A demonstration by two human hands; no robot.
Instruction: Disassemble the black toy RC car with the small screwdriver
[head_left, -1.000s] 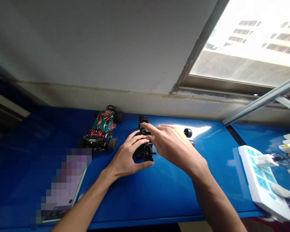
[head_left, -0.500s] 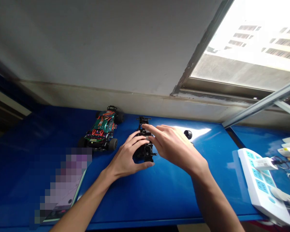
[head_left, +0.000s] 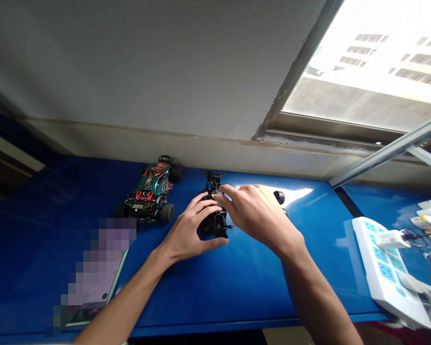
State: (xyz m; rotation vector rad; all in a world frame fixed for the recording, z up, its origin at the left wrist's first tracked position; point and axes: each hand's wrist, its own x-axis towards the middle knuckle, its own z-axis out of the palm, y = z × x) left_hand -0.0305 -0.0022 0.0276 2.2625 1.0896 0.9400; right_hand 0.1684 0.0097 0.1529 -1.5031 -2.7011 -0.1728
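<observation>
A black toy car chassis lies lengthwise on the blue table, its far end toward the wall. My left hand grips it from the left, with the fingers over its middle and the thumb by the near end. From the right, my right hand reaches over the chassis. Its thumb and index finger come together at the middle, close to my left fingertips; whatever lies between them is hidden. Beyond the right hand, a small black wheel is partly in view.
An assembled green and orange toy car stands at the left. A tablet-like panel, partly blurred, lies nearer me. On the right is a white power strip with plugs and cables, below a metal bar. A wall and window close off the back.
My right index finger has drawn back from the chassis's far part and curled in toward the thumb. My left hand keeps its hold, and the chassis lies in about the same place.
</observation>
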